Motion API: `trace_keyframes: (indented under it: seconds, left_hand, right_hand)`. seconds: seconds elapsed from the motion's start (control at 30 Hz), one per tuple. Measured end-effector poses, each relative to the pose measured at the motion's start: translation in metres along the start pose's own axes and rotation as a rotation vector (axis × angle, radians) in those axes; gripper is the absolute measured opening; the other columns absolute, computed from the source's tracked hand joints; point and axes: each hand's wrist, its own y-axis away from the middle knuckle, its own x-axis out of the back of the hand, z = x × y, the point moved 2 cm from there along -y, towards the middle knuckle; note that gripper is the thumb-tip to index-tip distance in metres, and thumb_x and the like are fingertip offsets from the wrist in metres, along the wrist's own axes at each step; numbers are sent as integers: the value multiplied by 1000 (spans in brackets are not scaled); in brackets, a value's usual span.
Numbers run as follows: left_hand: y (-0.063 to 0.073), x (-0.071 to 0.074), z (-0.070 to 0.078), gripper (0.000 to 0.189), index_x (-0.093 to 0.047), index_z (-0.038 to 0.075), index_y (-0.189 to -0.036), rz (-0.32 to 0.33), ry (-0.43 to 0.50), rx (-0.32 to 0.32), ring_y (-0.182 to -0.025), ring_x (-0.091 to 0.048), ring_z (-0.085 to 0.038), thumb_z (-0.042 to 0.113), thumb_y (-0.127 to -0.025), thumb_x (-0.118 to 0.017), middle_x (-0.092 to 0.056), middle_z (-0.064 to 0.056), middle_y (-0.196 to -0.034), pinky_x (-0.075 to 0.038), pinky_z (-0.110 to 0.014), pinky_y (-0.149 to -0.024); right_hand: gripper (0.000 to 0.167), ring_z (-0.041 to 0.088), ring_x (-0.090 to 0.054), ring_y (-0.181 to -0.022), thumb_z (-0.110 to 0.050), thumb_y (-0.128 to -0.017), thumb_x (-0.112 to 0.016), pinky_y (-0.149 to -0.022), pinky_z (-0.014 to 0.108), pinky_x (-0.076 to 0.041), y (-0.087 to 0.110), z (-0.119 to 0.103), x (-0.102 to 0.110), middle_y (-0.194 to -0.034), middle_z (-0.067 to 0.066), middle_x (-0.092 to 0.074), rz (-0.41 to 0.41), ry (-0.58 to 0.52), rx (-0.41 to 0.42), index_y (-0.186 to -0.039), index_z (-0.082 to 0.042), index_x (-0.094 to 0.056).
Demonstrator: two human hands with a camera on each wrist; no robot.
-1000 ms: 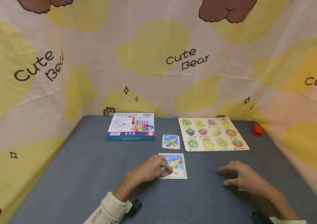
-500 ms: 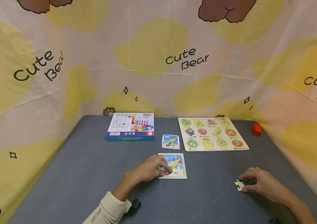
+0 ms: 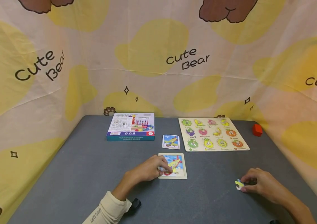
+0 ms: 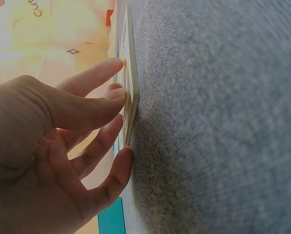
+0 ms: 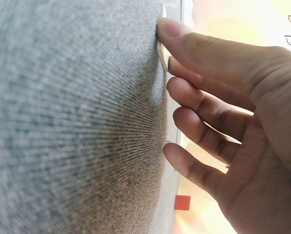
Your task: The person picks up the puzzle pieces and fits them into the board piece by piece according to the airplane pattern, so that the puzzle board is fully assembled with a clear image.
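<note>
My left hand (image 3: 150,168) rests its fingertips on the left side of a small wooden jigsaw puzzle tray (image 3: 184,166) with an airplane picture, covering part of it. In the left wrist view, the thumb and fingers touch the tray (image 4: 130,63) edge-on, the little finger at its corner. At the right, my right hand (image 3: 264,185) pinches a small yellow, white and blue jigsaw piece (image 3: 238,184) between thumb and index finger, low at the table. The right wrist view shows the piece (image 5: 161,54) as a thin edge by the thumb tip, other fingers loosely bent.
A picture card (image 3: 171,142) with an airplane lies just behind the tray. Further back are a boxed bead set (image 3: 130,127) on the left and a fruit puzzle board (image 3: 217,150) on the right. A red block (image 3: 257,130) sits near the back right edge.
My right hand has drawn back to the right and toward me; the jigsaw piece, mostly hidden under it before, now shows in its pinch. My left hand stays on the tray.
</note>
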Motion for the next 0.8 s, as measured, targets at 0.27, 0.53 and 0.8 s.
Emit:
trace_keyframes:
  seconds: [0.27, 0.53, 0.8]
  left_hand:
    - [0, -1, 0, 44, -84, 10, -113, 10, -1, -16, -103, -59, -18, -18, -87, -62, -72, -3, -110, -44, -35, -93]
    - [-1, -1, 0, 45, -84, 10, -112, 20, -19, -34, -103, -61, -17, -18, -85, -61, -73, -4, -110, -45, -36, -94]
    - [0, -1, 1, 43, -84, 10, -112, 17, -6, -17, -103, -60, -19, -17, -88, -61, -72, -4, -109, -44, -35, -93]
  right_hand:
    - [26, -3, -50, -76, -21, -70, -98, -65, 22, -40, -1, -4, -4, -79, -22, -59, 40, 18, 8, -82, -27, -76]
    - [23, -3, -50, -78, -27, -75, -97, -66, 24, -43, -16, -16, -7, -81, -21, -59, -21, 29, -52, -85, -28, -76]
    - [19, -1, -52, -84, -34, -80, -93, -72, 25, -46, -46, -38, -17, -86, -19, -63, -86, -23, -28, -89, -27, -77]
